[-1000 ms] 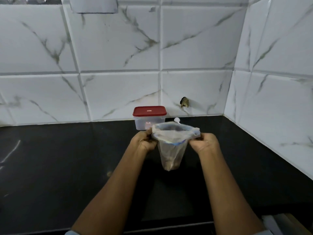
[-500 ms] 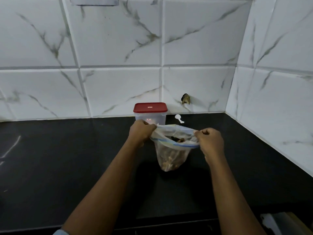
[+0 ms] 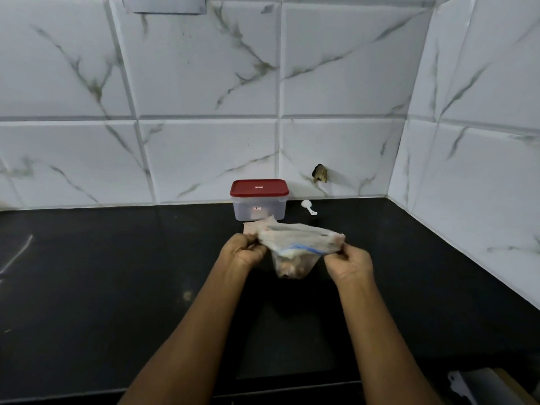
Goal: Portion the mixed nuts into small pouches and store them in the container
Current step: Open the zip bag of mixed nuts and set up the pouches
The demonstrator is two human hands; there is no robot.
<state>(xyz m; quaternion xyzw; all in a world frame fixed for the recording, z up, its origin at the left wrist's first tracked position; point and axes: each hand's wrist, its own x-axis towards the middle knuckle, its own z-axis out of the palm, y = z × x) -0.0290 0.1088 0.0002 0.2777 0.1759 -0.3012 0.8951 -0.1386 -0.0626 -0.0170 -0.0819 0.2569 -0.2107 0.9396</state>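
A clear zip bag of mixed nuts with a blue seal strip hangs over the black counter. My left hand pinches its left top corner and my right hand pinches its right top corner, stretching the mouth flat between them. The nuts sit bunched in the bag's bottom. Behind the bag, a clear plastic container with a red lid on it stands against the tiled wall. Beside it on the right lies a small white scoop.
A pale flat piece lies on the counter just in front of the container. Marble-look tiles close off the back and the right side. A light object shows at the bottom right corner. A small dark fitting sticks out of the wall.
The bag's mouth has gone from wide open to pulled flat. Both hands have moved apart and sunk a little toward the counter, still holding the top corners.
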